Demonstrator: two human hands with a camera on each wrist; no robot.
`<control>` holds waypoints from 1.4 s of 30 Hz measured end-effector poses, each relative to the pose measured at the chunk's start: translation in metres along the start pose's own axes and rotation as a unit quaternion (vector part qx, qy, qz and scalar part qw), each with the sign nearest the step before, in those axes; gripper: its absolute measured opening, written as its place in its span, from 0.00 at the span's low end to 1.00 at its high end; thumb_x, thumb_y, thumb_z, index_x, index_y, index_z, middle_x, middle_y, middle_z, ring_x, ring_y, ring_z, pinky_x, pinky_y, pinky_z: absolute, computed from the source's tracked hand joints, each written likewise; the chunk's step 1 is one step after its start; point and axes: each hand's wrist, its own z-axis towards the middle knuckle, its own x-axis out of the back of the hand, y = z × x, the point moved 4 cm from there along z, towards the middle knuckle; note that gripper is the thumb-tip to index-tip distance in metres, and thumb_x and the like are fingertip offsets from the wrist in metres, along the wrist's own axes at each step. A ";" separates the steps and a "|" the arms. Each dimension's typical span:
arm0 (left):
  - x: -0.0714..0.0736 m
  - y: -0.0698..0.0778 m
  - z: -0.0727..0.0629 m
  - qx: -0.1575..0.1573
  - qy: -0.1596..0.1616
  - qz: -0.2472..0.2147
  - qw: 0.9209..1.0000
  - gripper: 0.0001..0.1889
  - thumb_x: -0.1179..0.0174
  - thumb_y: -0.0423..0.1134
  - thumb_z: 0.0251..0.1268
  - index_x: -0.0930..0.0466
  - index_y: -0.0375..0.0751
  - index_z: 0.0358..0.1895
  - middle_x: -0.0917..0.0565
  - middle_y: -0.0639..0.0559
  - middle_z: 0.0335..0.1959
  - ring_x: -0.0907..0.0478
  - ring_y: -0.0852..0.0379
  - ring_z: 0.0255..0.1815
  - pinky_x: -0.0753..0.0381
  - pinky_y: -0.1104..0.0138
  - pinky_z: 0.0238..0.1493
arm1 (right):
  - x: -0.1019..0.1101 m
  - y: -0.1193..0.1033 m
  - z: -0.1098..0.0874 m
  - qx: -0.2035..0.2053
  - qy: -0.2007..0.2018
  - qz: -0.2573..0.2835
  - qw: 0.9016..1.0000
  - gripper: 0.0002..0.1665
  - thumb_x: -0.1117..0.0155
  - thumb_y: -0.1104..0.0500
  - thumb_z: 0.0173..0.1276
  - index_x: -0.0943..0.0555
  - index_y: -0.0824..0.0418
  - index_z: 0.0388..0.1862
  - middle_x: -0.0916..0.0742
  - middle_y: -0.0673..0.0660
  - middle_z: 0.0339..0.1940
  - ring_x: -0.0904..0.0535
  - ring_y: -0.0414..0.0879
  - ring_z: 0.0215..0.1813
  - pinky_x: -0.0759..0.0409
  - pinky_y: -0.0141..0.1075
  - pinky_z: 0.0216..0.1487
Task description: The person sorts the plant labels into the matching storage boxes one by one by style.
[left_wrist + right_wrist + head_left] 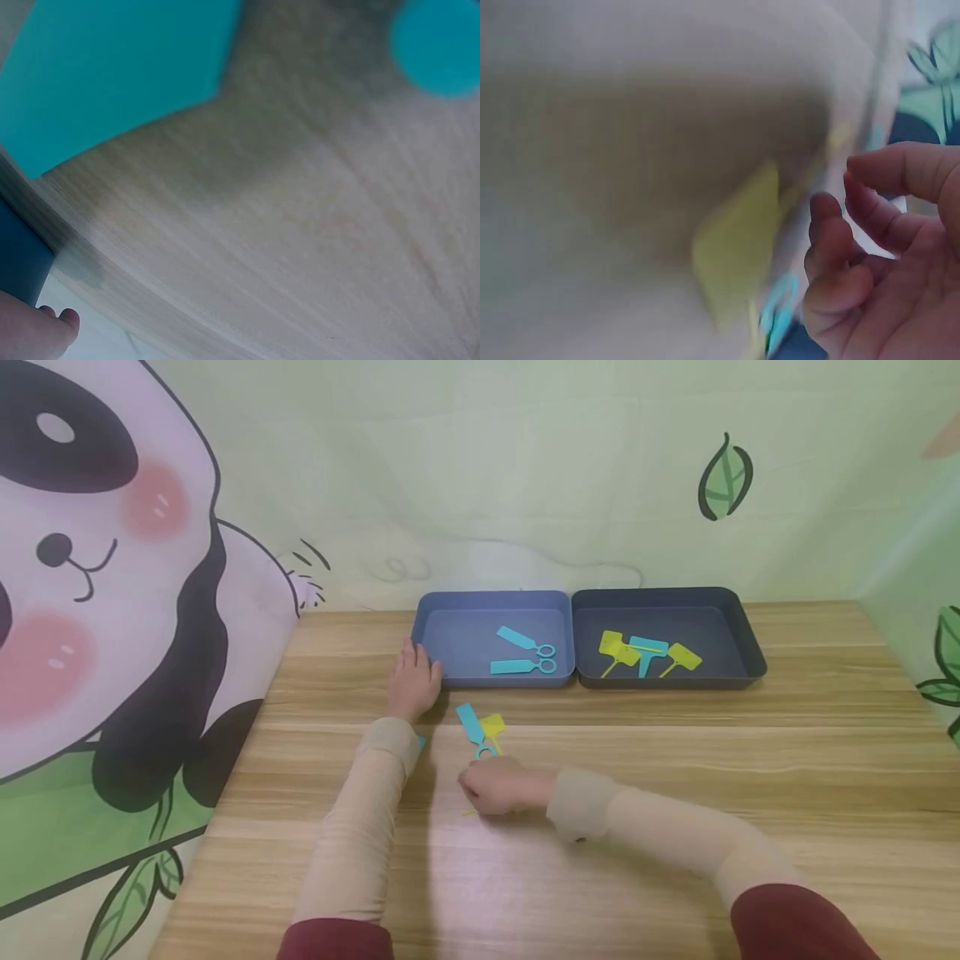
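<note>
My left hand (415,683) rests against the left front corner of the blue tray (487,682), its fingers along the outer wall. Two turquoise ring-ended plant labels (513,667) lie inside that tray. Over the tabletop hovers my right hand (504,785), fingers bent, with a small gap between thumb and forefinger. A yellow plant label (739,247), blurred in the right wrist view, lies beneath it; its stem runs near the fingertips. Just beyond that hand are a turquoise ring-ended label (469,723) and a yellow label (492,724). My left cuff mostly hides another turquoise label (422,742).
A dark tray (667,682) adjoins the blue tray on its right. It holds several yellow labels (681,656) and a turquoise T-shaped label (649,647). Behind both trays a printed cloth wall (465,460) borders the wooden table (750,760).
</note>
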 end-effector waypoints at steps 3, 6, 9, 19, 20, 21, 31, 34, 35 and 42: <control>0.000 0.001 0.000 0.002 -0.002 -0.002 1.000 0.31 0.71 0.49 0.68 0.53 0.29 0.67 0.59 0.35 0.70 0.56 0.41 0.70 0.50 0.52 0.68 | 0.015 0.016 -0.006 -0.017 0.000 0.034 0.999 0.03 0.43 0.64 0.53 0.26 0.56 0.26 0.26 0.47 0.24 0.33 0.39 0.26 0.34 0.28 0.24; 0.000 0.001 0.000 0.003 0.001 -0.009 1.000 0.31 0.69 0.48 0.68 0.53 0.29 0.67 0.59 0.35 0.70 0.56 0.41 0.70 0.51 0.53 0.68 | 0.025 0.029 -0.017 -0.020 -0.001 0.030 0.999 0.11 0.38 0.62 0.51 0.24 0.57 0.35 0.24 0.49 0.30 0.31 0.41 0.31 0.31 0.31 0.29; 0.000 0.000 0.001 0.002 0.005 -0.011 1.000 0.31 0.69 0.48 0.68 0.53 0.29 0.66 0.58 0.35 0.70 0.56 0.41 0.70 0.51 0.52 0.68 | 0.025 0.037 -0.029 -0.014 -0.013 0.013 1.000 0.19 0.35 0.61 0.47 0.24 0.55 0.41 0.26 0.50 0.33 0.33 0.42 0.33 0.32 0.31 0.31; -0.002 -0.003 0.001 0.000 0.006 -0.009 1.000 0.31 0.70 0.49 0.68 0.52 0.28 0.66 0.59 0.35 0.70 0.57 0.41 0.70 0.51 0.53 0.68 | 0.016 0.043 -0.048 0.011 0.012 -0.036 0.999 0.26 0.30 0.56 0.43 0.27 0.53 0.44 0.31 0.51 0.34 0.38 0.44 0.36 0.36 0.31 0.34; -0.002 -0.002 0.000 0.000 0.004 -0.010 1.000 0.31 0.70 0.49 0.68 0.53 0.28 0.66 0.59 0.35 0.70 0.57 0.41 0.70 0.52 0.53 0.68 | 0.015 0.043 -0.048 0.011 0.013 -0.036 0.999 0.26 0.30 0.56 0.43 0.27 0.53 0.43 0.32 0.50 0.34 0.38 0.44 0.36 0.36 0.31 0.34; -0.002 -0.002 0.000 0.002 0.002 -0.010 1.000 0.31 0.70 0.49 0.68 0.53 0.29 0.66 0.59 0.35 0.70 0.58 0.42 0.70 0.52 0.54 0.68 | 0.014 0.043 -0.048 0.011 0.014 -0.037 0.999 0.25 0.30 0.57 0.43 0.27 0.53 0.43 0.32 0.50 0.34 0.38 0.44 0.36 0.37 0.31 0.34; -0.001 0.000 -0.001 0.002 0.001 -0.013 1.000 0.30 0.70 0.48 0.68 0.53 0.29 0.66 0.59 0.35 0.70 0.57 0.42 0.70 0.52 0.54 0.69 | 0.011 0.043 -0.042 -0.003 0.004 -0.038 0.999 0.18 0.33 0.61 0.41 0.29 0.53 0.31 0.34 0.51 0.33 0.38 0.44 0.35 0.37 0.30 0.31; -0.001 0.000 0.000 0.000 0.003 -0.012 1.000 0.30 0.70 0.48 0.68 0.52 0.29 0.66 0.59 0.35 0.70 0.57 0.41 0.70 0.51 0.54 0.68 | 0.012 0.041 -0.040 -0.012 -0.002 -0.044 0.999 0.18 0.32 0.62 0.39 0.30 0.54 0.30 0.33 0.51 0.32 0.38 0.45 0.34 0.37 0.31 0.30; -0.001 0.000 0.000 -0.001 0.003 -0.011 1.000 0.31 0.70 0.48 0.68 0.52 0.29 0.66 0.59 0.35 0.70 0.57 0.41 0.70 0.51 0.54 0.68 | 0.012 0.041 -0.039 -0.015 -0.005 -0.046 0.999 0.18 0.32 0.63 0.39 0.30 0.54 0.29 0.33 0.51 0.32 0.38 0.45 0.34 0.37 0.31 0.30; 0.000 0.001 0.000 -0.002 0.001 -0.007 1.000 0.31 0.72 0.49 0.68 0.53 0.28 0.66 0.59 0.35 0.70 0.57 0.41 0.70 0.51 0.54 0.68 | 0.015 0.038 -0.036 -0.034 -0.021 -0.057 0.998 0.18 0.31 0.63 0.38 0.29 0.54 0.28 0.32 0.51 0.31 0.36 0.45 0.33 0.36 0.31 0.30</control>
